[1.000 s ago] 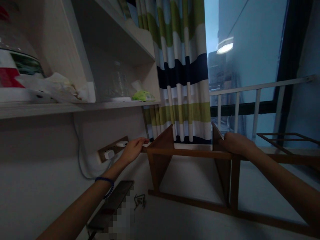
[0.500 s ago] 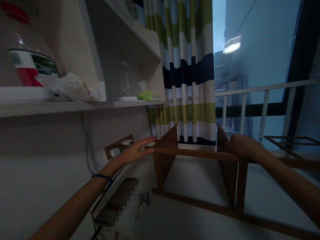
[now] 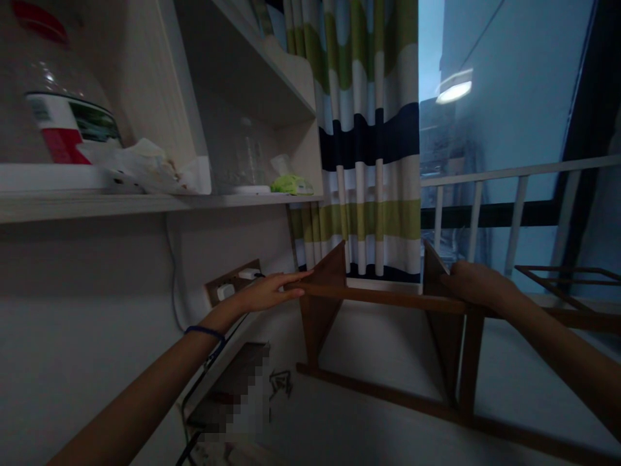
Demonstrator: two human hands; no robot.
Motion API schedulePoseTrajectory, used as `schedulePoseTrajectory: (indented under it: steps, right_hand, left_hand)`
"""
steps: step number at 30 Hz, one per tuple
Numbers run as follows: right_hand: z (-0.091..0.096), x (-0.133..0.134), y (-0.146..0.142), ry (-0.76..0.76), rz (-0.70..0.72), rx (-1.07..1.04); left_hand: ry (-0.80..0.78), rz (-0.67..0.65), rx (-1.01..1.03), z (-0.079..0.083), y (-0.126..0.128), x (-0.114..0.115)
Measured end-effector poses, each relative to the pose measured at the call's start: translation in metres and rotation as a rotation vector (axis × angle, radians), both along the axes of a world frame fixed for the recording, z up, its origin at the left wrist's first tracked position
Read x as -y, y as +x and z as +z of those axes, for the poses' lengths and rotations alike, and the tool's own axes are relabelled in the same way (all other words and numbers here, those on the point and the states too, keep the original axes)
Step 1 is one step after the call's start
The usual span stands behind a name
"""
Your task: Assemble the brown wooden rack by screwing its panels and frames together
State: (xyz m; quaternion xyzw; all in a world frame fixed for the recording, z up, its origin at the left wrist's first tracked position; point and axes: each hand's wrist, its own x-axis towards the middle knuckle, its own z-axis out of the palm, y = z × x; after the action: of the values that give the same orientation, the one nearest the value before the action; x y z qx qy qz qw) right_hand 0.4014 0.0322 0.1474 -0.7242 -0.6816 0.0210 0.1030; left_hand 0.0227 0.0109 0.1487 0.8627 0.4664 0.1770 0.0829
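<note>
Rack (image 3: 383, 299) of brown wood stands mid-frame on the pale desk top (image 3: 388, 414), its top rail running between my hands. A second ago my left hand (image 3: 272, 294) was curled round the rail's left end. Now it lies flat and open on it, so I judge the hold rests with my right hand (image 3: 473, 285), closed on the right upright. Left of centre a wall socket (image 3: 233, 285) holds white plugs, under a shelf (image 3: 145, 206). Behind hang a striped curtain (image 3: 369, 162) and a window railing (image 3: 514, 171).
</note>
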Motion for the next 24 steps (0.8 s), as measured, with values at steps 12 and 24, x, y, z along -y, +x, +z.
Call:
schedulePoseTrajectory:
  steps: [12, 24]
  right_hand:
    - [-0.004, -0.005, 0.003, -0.011, -0.007, 0.011]
    - [-0.003, -0.004, 0.003, 0.010, 0.003, 0.016]
  left_hand:
    - [-0.188, 0.402, -0.045, 0.031, 0.036, -0.026]
    - [-0.124, 0.605, -0.393, 0.030, 0.078, -0.059]
